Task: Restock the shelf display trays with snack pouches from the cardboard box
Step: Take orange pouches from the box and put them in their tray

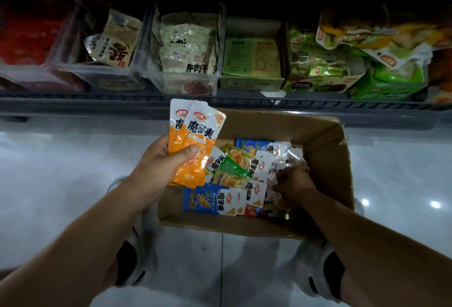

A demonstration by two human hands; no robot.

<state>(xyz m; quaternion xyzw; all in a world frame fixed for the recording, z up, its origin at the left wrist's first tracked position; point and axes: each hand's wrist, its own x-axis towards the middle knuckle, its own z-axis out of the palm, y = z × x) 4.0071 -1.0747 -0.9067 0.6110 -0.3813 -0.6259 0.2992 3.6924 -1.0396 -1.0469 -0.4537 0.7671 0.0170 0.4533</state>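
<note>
My left hand (pixel 161 160) grips a small stack of orange-and-white snack pouches (pixel 195 135) above the left side of the open cardboard box (pixel 325 140). The box stands on the floor and holds several loose pouches in blue (pixel 208 200), green (pixel 232 166) and orange. My right hand (pixel 293 180) is down inside the box at its right side, fingers curled around white pouches (pixel 281 168). Above, clear display trays (pixel 181 79) on the shelf hold beige pouches.
A dark shelf rail (pixel 122 105) runs across just behind the box. Green cardboard display boxes (pixel 252 81) and piled yellow-green packs (pixel 367 35) fill the right of the shelf, red packs (pixel 27 35) the far left. My shoes (pixel 137 253) stand on glossy white floor tiles.
</note>
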